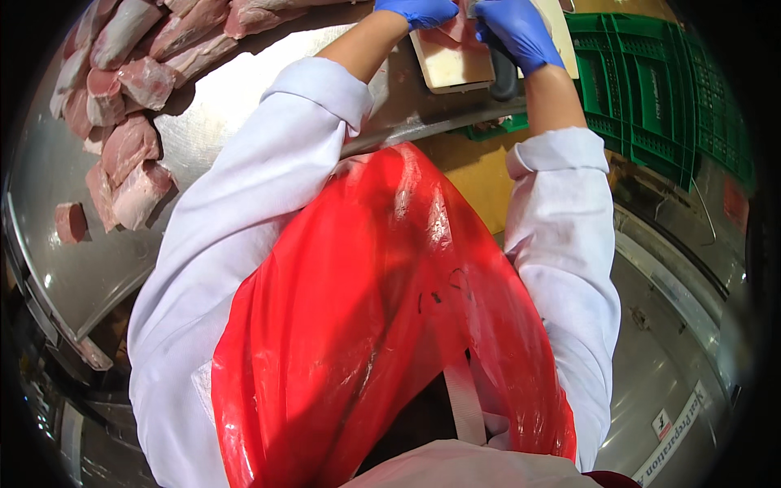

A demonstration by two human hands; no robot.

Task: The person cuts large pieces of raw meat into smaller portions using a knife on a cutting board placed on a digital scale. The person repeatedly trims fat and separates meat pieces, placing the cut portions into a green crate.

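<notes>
At the top edge, a piece of pink meat lies on a white cutting board. My left hand, in a blue glove, is at the meat's left side with its fingers curled against it; the frame's edge cuts off part of this hand. My right hand, also gloved in blue, is closed round a knife. Its dark handle sticks out below my fist, and a bit of metal shows by my fingers. Most of the blade is hidden or out of view.
Several pale pink meat chunks are heaped on the steel table at left, with a small piece apart from them. Green plastic crates stand at right. A red apron covers my front, close to the table edge.
</notes>
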